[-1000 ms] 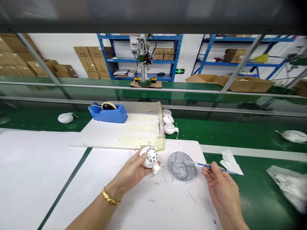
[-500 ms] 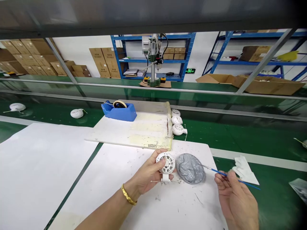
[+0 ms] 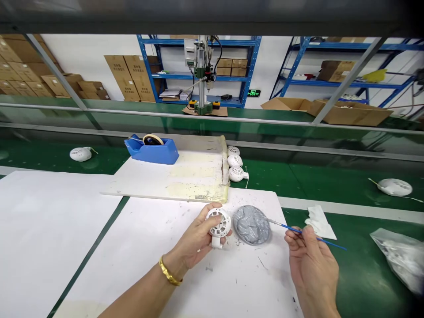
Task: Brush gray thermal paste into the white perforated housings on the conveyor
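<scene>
My left hand (image 3: 195, 238) grips a round white slotted housing (image 3: 219, 223) with a short stem pointing down, its thumb lying over the face. Just right of it, a round dish of grey paste (image 3: 251, 225) rests on white paper (image 3: 228, 282). My right hand (image 3: 313, 260) pinches a thin blue brush (image 3: 326, 241) between thumb and fingers. The brush's tip touches the right edge of the paste.
A blue tape dispenser (image 3: 154, 151) stands on a white board (image 3: 188, 176). Several white housings (image 3: 236, 174) line its right edge. Others lie on the green surface. A crumpled tissue (image 3: 319, 222) and a clear bag (image 3: 400, 256) are at the right.
The view has shifted right, so most things appear further left. A white housing and more of the clear bag have come into view at the right. Both hands keep their holds.
</scene>
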The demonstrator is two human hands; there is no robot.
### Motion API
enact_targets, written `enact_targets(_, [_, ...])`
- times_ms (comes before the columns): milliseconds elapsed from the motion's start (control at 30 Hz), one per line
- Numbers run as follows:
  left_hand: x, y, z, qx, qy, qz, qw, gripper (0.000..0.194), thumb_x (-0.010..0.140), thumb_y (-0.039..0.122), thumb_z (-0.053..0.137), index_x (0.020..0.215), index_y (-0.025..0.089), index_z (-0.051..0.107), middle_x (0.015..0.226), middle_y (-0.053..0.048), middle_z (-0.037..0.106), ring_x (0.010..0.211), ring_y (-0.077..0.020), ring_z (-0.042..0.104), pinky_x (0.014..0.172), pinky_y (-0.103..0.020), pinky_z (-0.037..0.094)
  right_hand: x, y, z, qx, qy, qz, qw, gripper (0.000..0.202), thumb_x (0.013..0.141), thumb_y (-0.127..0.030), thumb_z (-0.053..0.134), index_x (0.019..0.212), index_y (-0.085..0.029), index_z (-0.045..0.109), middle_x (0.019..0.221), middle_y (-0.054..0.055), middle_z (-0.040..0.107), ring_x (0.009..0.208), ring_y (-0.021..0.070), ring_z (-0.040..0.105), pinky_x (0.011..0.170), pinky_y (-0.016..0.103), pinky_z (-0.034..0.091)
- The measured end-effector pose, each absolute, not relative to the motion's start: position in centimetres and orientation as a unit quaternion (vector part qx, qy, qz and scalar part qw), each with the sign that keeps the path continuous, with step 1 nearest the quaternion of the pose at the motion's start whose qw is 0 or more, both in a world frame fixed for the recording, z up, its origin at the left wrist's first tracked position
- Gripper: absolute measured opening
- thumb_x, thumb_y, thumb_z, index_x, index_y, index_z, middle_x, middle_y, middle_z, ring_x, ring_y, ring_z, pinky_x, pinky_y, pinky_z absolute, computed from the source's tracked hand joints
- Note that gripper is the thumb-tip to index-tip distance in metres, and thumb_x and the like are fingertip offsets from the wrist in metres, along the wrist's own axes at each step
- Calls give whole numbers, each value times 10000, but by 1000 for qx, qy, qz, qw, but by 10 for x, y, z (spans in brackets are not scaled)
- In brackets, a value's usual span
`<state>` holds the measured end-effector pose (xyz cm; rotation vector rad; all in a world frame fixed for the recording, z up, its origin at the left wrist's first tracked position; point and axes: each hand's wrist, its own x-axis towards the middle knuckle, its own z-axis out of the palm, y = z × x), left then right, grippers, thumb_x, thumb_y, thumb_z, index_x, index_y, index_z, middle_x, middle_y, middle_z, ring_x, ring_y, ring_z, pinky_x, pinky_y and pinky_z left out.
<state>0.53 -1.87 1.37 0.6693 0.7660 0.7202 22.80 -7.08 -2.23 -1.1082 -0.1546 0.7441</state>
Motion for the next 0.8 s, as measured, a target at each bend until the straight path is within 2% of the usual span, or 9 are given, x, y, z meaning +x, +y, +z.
enact_targets(167, [0,-21,15,366,311,304,823,455,866,196,560,1245,250,314,935,-58,588,874,-168,565,757,-307,420,222,-70,-15,-506,-77,340,789,314,624,-327,813,750,-113,620,656,26,634,575,116,611,555,207,536])
enact_targets(333, [4,-27,11,412,278,302,814,624,809,202,667,1294,238,276,987,-61,556,893,-158,533,809,-324,407,202,-77,-5,-502,-132,343,783,282,708,-368,749,720,-130,600,672,29,632,562,123,607,535,237,528])
enact_targets(633, [8,-34,10,454,252,316,794,592,800,230,681,1263,246,312,995,-37,508,824,-124,503,750,-286,408,170,-84,-4,-541,-263,289,745,260,747,-380,704,748,-150,583,707,44,643,520,181,634,514,340,547])
enact_targets(800, [7,-34,8,458,247,320,792,585,809,219,674,1262,248,305,1014,-38,500,849,-122,491,762,-278,401,171,-83,-8,-558,-289,271,729,251,752,-372,700,746,-147,589,710,51,645,530,196,642,524,356,555])
